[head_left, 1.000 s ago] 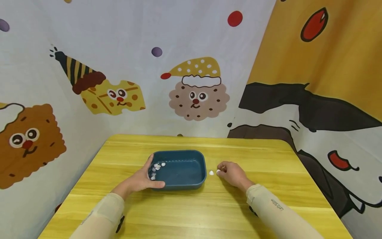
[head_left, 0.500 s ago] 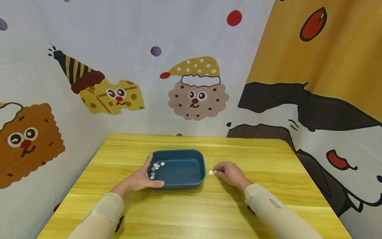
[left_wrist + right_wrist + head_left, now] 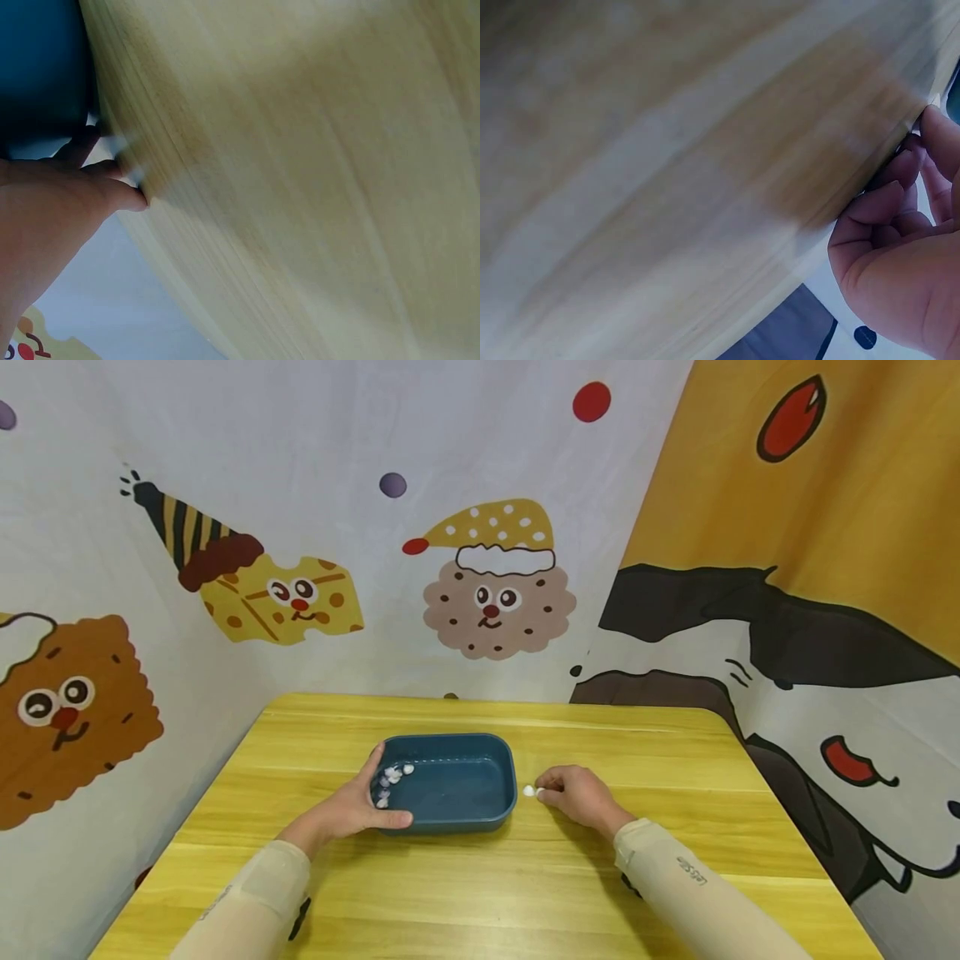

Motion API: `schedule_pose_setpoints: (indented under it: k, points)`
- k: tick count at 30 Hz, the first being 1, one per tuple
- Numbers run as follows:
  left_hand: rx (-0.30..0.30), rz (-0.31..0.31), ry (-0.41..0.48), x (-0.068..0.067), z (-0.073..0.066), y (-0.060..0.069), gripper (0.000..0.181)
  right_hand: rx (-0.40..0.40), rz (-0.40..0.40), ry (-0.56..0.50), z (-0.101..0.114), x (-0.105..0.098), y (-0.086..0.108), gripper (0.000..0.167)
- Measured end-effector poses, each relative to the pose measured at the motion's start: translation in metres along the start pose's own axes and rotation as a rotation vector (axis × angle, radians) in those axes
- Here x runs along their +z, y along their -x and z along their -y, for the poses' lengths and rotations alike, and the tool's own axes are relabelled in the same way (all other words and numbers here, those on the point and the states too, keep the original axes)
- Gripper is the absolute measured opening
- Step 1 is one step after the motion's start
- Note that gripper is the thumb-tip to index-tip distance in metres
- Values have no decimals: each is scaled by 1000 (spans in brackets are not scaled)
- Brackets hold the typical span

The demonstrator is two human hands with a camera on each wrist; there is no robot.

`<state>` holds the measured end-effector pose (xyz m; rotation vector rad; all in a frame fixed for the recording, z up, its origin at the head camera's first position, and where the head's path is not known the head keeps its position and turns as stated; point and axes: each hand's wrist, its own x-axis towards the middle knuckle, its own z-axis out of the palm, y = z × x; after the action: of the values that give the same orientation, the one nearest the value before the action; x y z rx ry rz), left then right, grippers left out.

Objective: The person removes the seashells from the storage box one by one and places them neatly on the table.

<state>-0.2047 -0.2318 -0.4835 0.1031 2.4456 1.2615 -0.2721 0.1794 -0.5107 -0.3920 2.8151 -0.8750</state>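
A dark blue rectangular tub (image 3: 457,785) stands on the table, and my left hand (image 3: 343,803) holds its left end. The thumb lies along the front edge, and the other fingers reach round the far left corner. Inside the tub, against its left wall, lie several small whitish lumps (image 3: 393,774), too small to tell their kind. Right of the tub, a small white piece (image 3: 528,791) rests on the table. Close beside it, my right hand (image 3: 576,795) pinches another small white piece (image 3: 541,794) between thumb and fingers, low at the tabletop. In the right wrist view the fingers (image 3: 889,196) are curled.
The yellow wood-grain table (image 3: 465,893) extends on all sides of the tub. Behind it hangs a white cloth (image 3: 322,435) printed with cartoon food, with a yellow and dark print (image 3: 847,527) on the right.
Over the last second my right hand has shifted slightly left, bringing its white piece closer to the one on the table. My left hand keeps its hold on the tub.
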Motion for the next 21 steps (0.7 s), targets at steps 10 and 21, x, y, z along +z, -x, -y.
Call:
schedule_pose_setpoints:
  k: [10,21]
  points:
    - [1,0,-2,1,4,-2,144,21,-25,-81,-7,-2,-3,19]
    - [1,-9,2,1,4,-1,142,5,-20,-25,-5,-1,-3,7]
